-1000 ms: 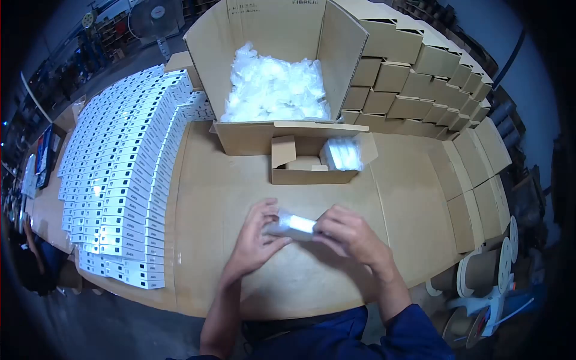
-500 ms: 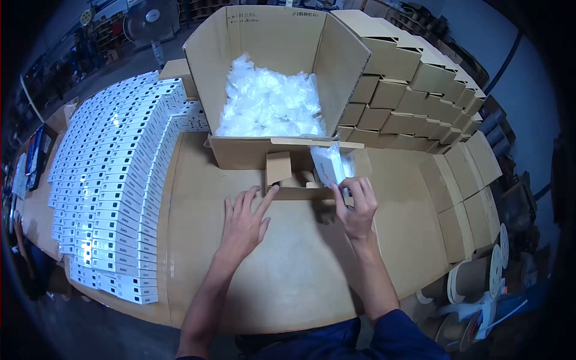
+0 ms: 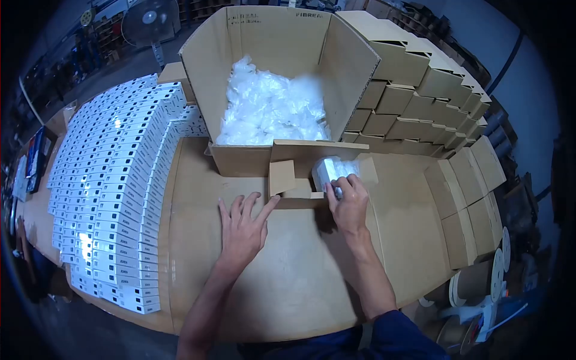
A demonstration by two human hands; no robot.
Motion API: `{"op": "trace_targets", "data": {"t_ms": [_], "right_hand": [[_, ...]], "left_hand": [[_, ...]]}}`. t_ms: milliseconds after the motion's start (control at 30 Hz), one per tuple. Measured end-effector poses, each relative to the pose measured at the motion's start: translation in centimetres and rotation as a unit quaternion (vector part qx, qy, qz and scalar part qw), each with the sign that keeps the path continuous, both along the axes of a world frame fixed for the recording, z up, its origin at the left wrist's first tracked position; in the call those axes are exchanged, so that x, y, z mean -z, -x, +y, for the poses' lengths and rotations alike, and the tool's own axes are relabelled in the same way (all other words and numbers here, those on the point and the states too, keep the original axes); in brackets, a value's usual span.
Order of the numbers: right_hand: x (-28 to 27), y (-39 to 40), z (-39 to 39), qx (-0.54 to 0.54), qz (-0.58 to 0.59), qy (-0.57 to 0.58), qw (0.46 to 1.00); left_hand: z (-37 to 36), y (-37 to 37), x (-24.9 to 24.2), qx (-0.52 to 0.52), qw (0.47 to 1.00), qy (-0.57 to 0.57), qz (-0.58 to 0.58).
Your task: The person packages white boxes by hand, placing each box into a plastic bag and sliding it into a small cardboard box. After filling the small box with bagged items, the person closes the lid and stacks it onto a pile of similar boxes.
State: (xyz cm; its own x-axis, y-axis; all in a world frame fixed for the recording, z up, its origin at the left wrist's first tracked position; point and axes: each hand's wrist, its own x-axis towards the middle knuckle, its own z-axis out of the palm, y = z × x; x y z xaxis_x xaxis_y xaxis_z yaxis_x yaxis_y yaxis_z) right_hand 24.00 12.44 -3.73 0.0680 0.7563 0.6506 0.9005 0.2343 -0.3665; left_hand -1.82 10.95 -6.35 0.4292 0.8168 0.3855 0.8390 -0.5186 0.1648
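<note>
Since a moment ago, my right hand (image 3: 349, 207) is pushing the plastic-wrapped packet (image 3: 332, 170) lower into the small open carton (image 3: 300, 187), fingers closed around the packet's near end. I am resting my left hand (image 3: 243, 227) flat on the cardboard tabletop (image 3: 288, 282), fingers spread and holding nothing, fingertips touching the carton's near wall. I judge the packing step is under way; next, the packet needs seating flat before the flaps can close. Behind the carton, the big box (image 3: 276, 72) of clear bags is standing close, white boxes (image 3: 114, 186) are lining the left, folded cartons (image 3: 420, 96) are stacked on the right, so free room lies toward me.
</note>
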Motion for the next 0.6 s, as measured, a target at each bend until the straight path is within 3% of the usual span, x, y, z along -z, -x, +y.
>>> {"op": "trace_targets", "data": {"t_ms": [67, 233, 333, 367, 467, 500, 600], "right_hand": [[0.6, 0.2, 0.6, 0.002, -0.005, 0.022, 1.0], [0.6, 0.7, 0.3, 0.037, -0.027, 0.067, 0.997], [0.1, 0.8, -0.4, 0.047, -0.043, 0.04, 0.997], [-0.5, 1.0, -1.1, 0.061, -0.054, 0.112, 0.99], [-0.4, 2.2, -2.8, 0.073, -0.086, 0.103, 0.988], [-0.4, 2.5, -3.5, 0.065, -0.066, 0.159, 0.983], [-0.6, 5.4, -4.0, 0.037, -0.032, 0.039, 0.998]], "left_hand": [[0.4, 0.3, -0.1, -0.002, 0.999, -0.037, 0.031], [0.7, 0.3, 0.1, 0.022, 0.999, 0.012, -0.027], [0.8, 0.7, 0.2, 0.024, 1.0, -0.008, 0.0], [0.8, 0.8, -0.2, 0.027, 0.999, -0.019, 0.011], [0.2, 2.0, -1.0, 0.022, 1.0, -0.006, -0.007], [0.3, 2.7, -0.7, 0.02, 0.999, 0.005, -0.033], [1.1, 5.2, 0.2, -0.005, 0.994, -0.005, -0.105]]}}
